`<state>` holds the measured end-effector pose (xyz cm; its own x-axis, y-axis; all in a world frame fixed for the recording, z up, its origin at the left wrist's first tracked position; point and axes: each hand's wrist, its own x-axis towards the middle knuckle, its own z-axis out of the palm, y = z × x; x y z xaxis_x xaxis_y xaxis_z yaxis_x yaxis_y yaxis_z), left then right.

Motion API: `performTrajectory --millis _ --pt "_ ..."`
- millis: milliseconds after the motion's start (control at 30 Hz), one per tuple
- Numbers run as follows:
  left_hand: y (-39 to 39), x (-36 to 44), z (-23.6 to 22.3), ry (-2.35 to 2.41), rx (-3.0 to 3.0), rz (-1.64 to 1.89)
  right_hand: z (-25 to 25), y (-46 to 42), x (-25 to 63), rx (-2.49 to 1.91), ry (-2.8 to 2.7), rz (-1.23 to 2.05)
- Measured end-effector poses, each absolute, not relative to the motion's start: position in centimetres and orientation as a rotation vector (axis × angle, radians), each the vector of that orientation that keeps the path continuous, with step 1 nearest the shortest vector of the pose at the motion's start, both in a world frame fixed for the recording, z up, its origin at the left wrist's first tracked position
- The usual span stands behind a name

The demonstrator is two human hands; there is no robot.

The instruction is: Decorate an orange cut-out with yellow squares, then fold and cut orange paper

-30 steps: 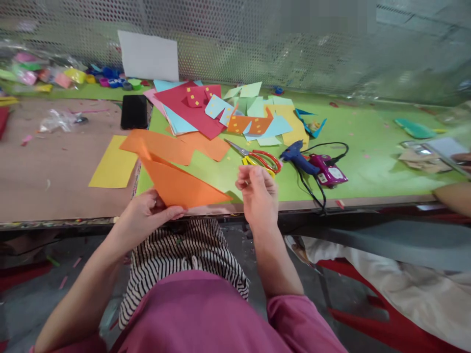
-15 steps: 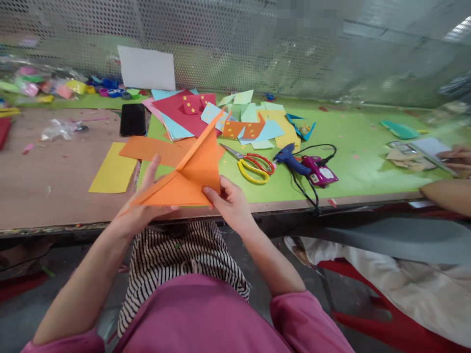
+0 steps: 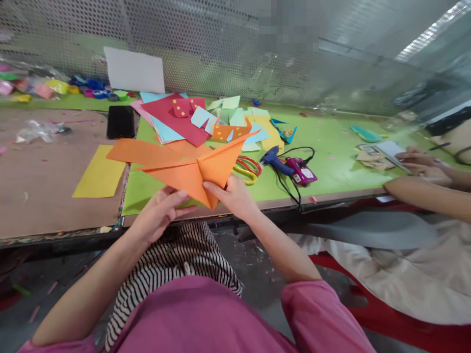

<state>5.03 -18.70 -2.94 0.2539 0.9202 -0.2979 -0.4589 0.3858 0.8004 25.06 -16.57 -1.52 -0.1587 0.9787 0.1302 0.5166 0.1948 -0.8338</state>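
Observation:
A folded sheet of orange paper (image 3: pixel 187 179), with pointed corners and a raised crease, is held over the table's front edge. My right hand (image 3: pixel 235 196) pinches its right part, thumb on top and the other fingers mostly hidden behind. Just below the paper's lower left edge is my left hand (image 3: pixel 162 213), its fingers apart and pointing right; whether it touches the paper I cannot tell. Scissors (image 3: pixel 250 169) with red and yellow handles lie partly covered by the folded paper. Another orange paper strip (image 3: pixel 136 151) lies flat behind it.
Yellow paper (image 3: pixel 99 171) and a black phone (image 3: pixel 120 122) lie on the left. Cut, spotted paper pieces (image 3: pixel 231 132) are heaped at the back. A blue glue gun (image 3: pixel 275 159) and its cord lie beside a purple box (image 3: pixel 300 171). At far right, another person's hands (image 3: pixel 423 164) work.
The orange paper has turned, its tip swinging right, and now covers part of the scissors. My left hand has come off its left end and sits lower. The view has shifted right.

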Motion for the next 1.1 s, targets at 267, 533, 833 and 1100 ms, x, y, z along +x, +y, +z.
performTrajectory --millis 267,533,833,1100 --pt "-18.4 5.3 -3.2 0.940 0.535 1.146 -1.3 -14.9 25.5 -1.434 -1.602 1.281" --pt "-17.1 2.8 -2.3 0.973 0.586 1.267 0.3 -12.0 33.4 -2.163 -2.287 0.083" --pt "-16.9 2.4 -2.1 0.977 0.733 1.306 1.1 -10.1 34.0 -2.195 -2.247 0.281" --pt "-16.4 1.8 -1.3 0.955 0.805 1.443 2.9 -19.8 30.6 -1.572 -1.788 1.389"
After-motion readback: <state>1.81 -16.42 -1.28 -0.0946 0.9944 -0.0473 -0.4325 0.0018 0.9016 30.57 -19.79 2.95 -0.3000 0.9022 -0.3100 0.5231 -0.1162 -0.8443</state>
